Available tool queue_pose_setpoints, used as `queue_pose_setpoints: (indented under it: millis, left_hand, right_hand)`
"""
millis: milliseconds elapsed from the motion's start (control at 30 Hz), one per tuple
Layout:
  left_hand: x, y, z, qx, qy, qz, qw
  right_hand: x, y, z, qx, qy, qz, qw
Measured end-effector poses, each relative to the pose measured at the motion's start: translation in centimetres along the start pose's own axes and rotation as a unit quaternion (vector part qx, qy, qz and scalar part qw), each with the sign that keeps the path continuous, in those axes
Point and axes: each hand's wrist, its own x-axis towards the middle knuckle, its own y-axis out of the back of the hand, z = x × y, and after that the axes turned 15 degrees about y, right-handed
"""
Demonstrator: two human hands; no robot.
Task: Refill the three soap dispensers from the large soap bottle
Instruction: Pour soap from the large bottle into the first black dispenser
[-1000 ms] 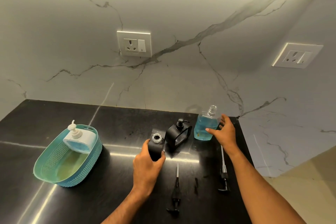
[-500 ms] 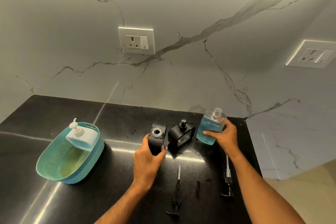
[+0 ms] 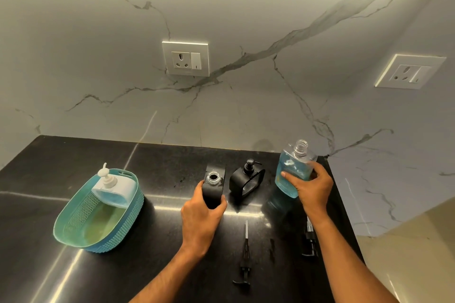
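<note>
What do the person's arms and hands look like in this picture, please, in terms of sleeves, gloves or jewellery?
Both forearms are bare as far as the frame shows: no sleeves in view. The left hand and the right hand are bare too, without gloves. No watch, bracelet or ring is visible on either wrist or on the fingers that show.

Two bare forearms are showing from the bottom edge, with no sleeve reaching into view on either. The left hand [image 3: 200,214] and the right hand [image 3: 312,186] are wearing no gloves, rings, watch or bands. The fingers [image 3: 286,176] are showing short, plain nails.
</note>
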Motion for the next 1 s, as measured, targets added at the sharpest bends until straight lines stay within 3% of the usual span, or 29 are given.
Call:
queue_pose_setpoints:
  millis: [233, 500, 733, 1000]
  left_hand:
    - [-1.2, 1.9, 0.4, 0.001, -0.022, -0.006, 1.000]
    - [-2.7, 4.8, 0.2, 0.003, -0.055, 0.011, 0.998]
    - [-3.9, 6.4, 0.3, 0.013, -0.064, 0.002, 0.998]
    - [-5.1, 7.6, 0.0, 0.049, -0.065, -0.016, 0.997]
  right_hand:
    - [-2.3, 1.2, -4.4, -0.022, 0.072, 0.043, 0.996]
    - [-6.3, 0.0, -9.4, -0.009, 0.114, 0.037, 0.993]
    - [-9.1, -1.2, -12.9, -0.035, 0.168, -0.021, 0.985]
    - [-10.9, -1.9, -14.5, -0.168, 0.213, -0.063, 0.961]
